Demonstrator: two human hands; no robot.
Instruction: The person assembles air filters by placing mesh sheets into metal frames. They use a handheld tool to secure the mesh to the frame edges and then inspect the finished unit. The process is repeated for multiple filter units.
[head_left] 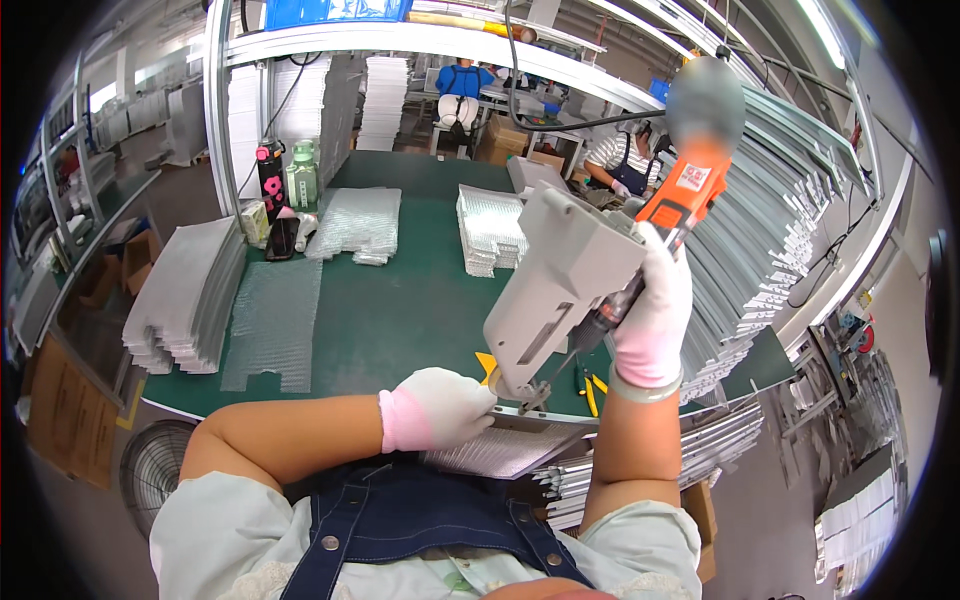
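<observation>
My right hand (655, 310), in a white and pink glove, is wrapped round an orange and black power tool (690, 190), held upright over the front right of the table. The tool's upper end is blurred. Beside it, a long light-grey housing (565, 285) with slots slants down toward the table edge; whether it belongs to the tool I cannot tell. A small metal piece (535, 398) shows at its lower end. Gloved too, my left hand (440, 408) is closed at that lower end, its fingertips hidden. Yellow-handled pliers (592, 393) lie just right of the housing.
On the green table (400, 330) are stacked grey panels (185, 290), bubble-wrap sheets (360, 220) and a phone (283, 238). Bottles (302, 175) stand at the back left. Long metal strips (740, 240) pile up at right. A black cable (590, 127) hangs overhead. Two people work beyond.
</observation>
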